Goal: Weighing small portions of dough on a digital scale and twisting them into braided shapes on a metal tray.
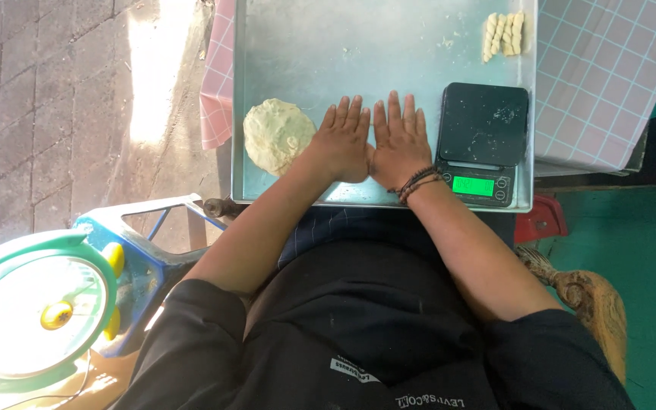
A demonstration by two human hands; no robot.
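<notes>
Nearby, dough lump (278, 136) left, black scale (483, 142) right.

dough lump (278, 137): pale yellow | tray (388, 45): silver | scale (483, 140): black, green display | tablecloth (609, 68): pink-white check

Both arms reach forward from the body, bare from the pushed-up dark sleeves down. The left hand (344, 140) and right hand (398, 143) lie flat, palms down, side by side with thumbs touching and fingers stretched straight ahead, close together. Neither grip is closed on anything. A beaded bracelet (417, 182) circles the right wrist
</notes>
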